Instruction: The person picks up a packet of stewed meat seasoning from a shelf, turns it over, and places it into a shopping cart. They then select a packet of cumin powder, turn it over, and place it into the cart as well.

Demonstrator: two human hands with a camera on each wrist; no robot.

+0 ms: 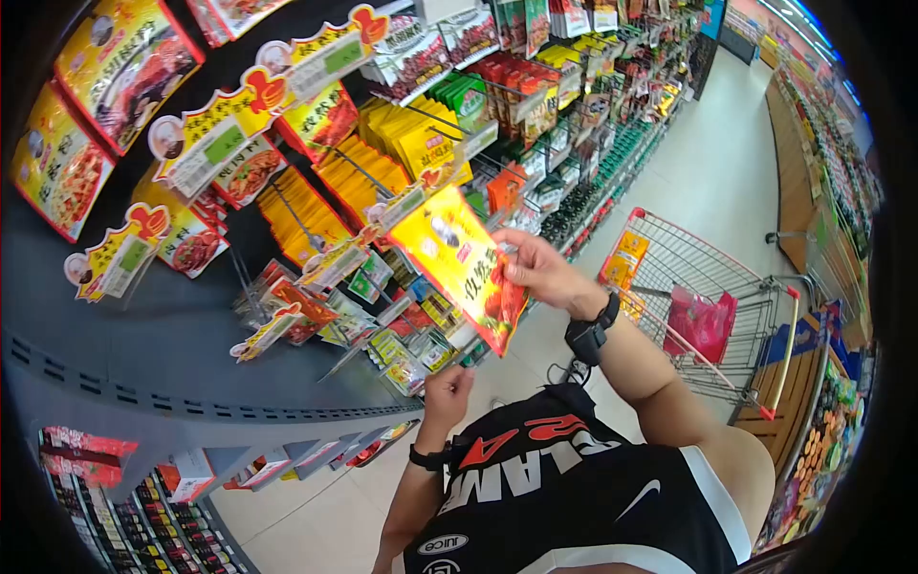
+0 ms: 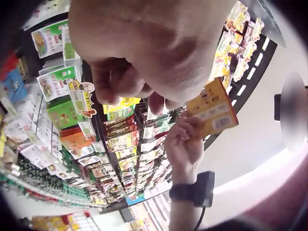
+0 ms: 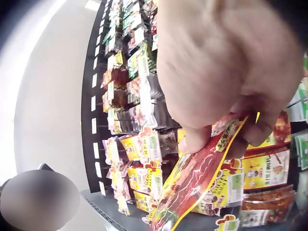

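My right hand (image 1: pixel 550 273) pinches a yellow and red seasoning packet (image 1: pixel 464 268) by its edge, thumb on the printed front. Big dark characters and a food picture mark that front, which faces up in the head view. In the right wrist view, the packet (image 3: pixel 195 175) slants down from between thumb and fingers. Its yellow-orange back (image 2: pixel 211 110), with a barcode, shows in the left wrist view. Below the packet, near the waist, my left hand (image 1: pixel 448 394) hangs with loosely curled fingers and nothing visible in it.
Hooks with yellow seasoning packets (image 1: pixel 378 177) and price tags (image 1: pixel 215 143) fill the shelf rack ahead and left. A wire shopping cart (image 1: pixel 708 287) stands at the right, holding a pink bag (image 1: pixel 701 323) and orange-yellow packs (image 1: pixel 626 258). The pale aisle floor (image 1: pixel 703 143) runs off beyond it.
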